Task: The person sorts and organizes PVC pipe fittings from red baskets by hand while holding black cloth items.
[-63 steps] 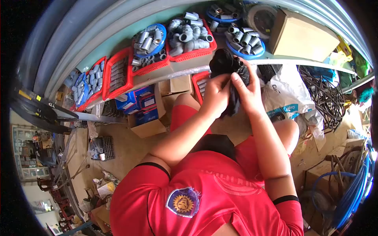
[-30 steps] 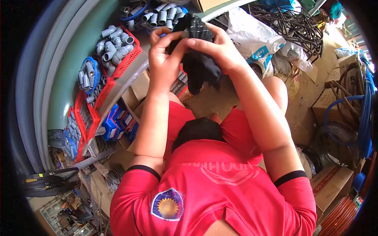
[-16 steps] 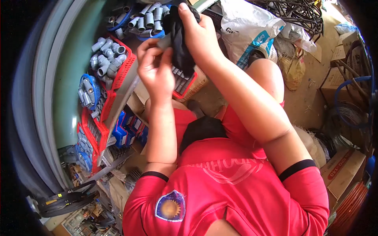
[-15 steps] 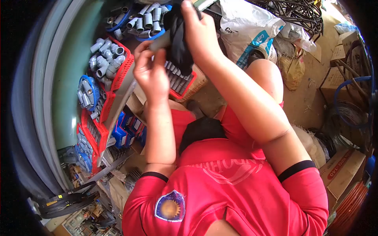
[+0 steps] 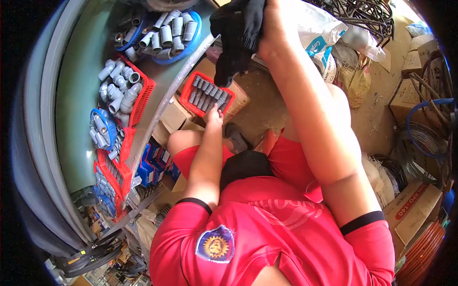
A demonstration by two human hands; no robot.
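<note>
My left hand (image 5: 213, 116) reaches down to the near edge of a red plastic basket (image 5: 232, 101), its curled fingers on one of the grey pipe fittings (image 5: 208, 88) there. The fittings lie in rows inside the basket. Higher up, close to the camera, my right hand (image 5: 273, 31) is closed around a bunched black cloth (image 5: 238, 35) that hangs down over the far side of the basket. The top of this hand is cut off by the frame, and whether anything else is inside the cloth is hidden.
Red baskets (image 5: 142, 102) and blue baskets (image 5: 197, 35) of grey fittings stand on the shelf at left. Cardboard boxes (image 5: 171, 116) sit beside and under my basket. A white sack (image 5: 312, 33) lies ahead, with black rods (image 5: 362, 21) behind it. Wire coils (image 5: 424, 150) are at right.
My left hand has left the black cloth and moved down to the red basket; a blurred greyish piece was in its fingers before. My right hand, still holding the cloth, has shifted up and right.
</note>
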